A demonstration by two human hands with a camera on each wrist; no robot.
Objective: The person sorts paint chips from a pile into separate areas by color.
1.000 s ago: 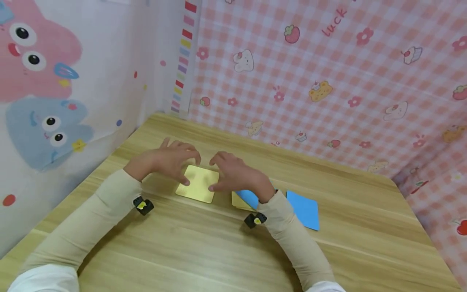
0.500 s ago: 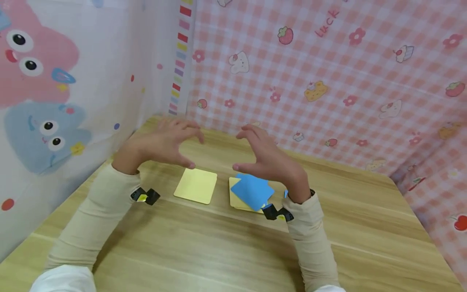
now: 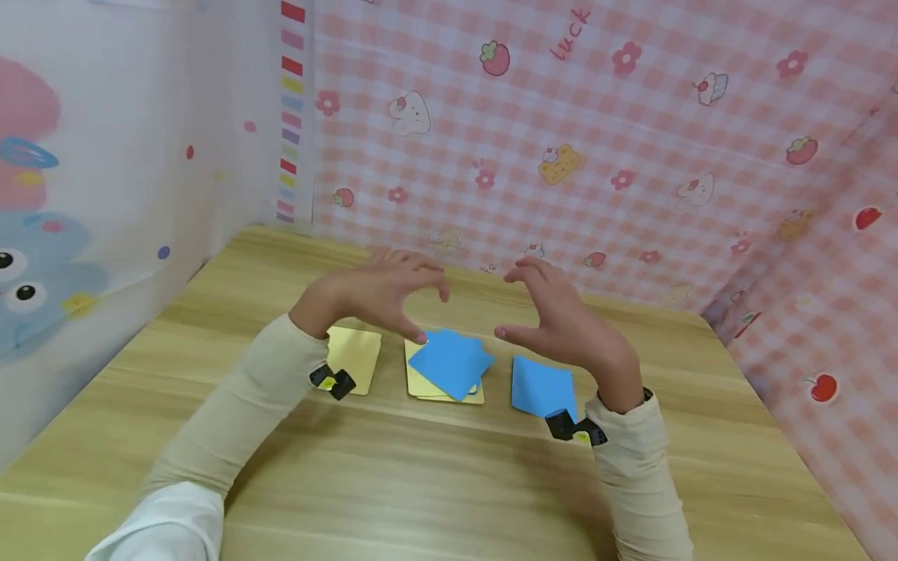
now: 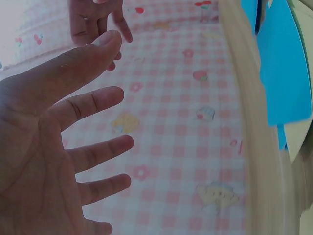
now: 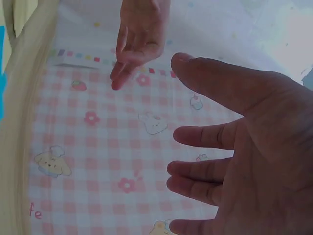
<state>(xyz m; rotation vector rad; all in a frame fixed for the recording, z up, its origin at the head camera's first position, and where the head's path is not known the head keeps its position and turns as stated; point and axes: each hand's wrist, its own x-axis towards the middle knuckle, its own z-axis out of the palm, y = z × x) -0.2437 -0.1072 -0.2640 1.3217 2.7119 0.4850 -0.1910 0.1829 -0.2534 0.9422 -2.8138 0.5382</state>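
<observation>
My left hand [image 3: 382,292] hovers above the table with fingers spread and holds nothing; its thumb overlaps the top left of the middle pile in the head view. Across from it my right hand [image 3: 561,319] hangs in the air, thumb and fingers apart, also holding nothing. The middle pile has blue cards [image 3: 452,362] lying askew over yellow cards [image 3: 421,386]. On the left lies a yellow card stack or single card [image 3: 359,360], partly hidden by the left wrist. A blue card [image 3: 540,386] lies at the right, partly behind the right wrist camera.
The wooden table [image 3: 393,475] runs back to a pink checked cloth wall [image 3: 484,125]. A white printed sheet [image 3: 140,101] stands at the left. Small black cameras [image 3: 333,382] sit on both wrists.
Both hands first rose and spread apart from over the left yellow card, then moved right to above the middle pile. The view turned right. The blue cards on the pile came into sight.
</observation>
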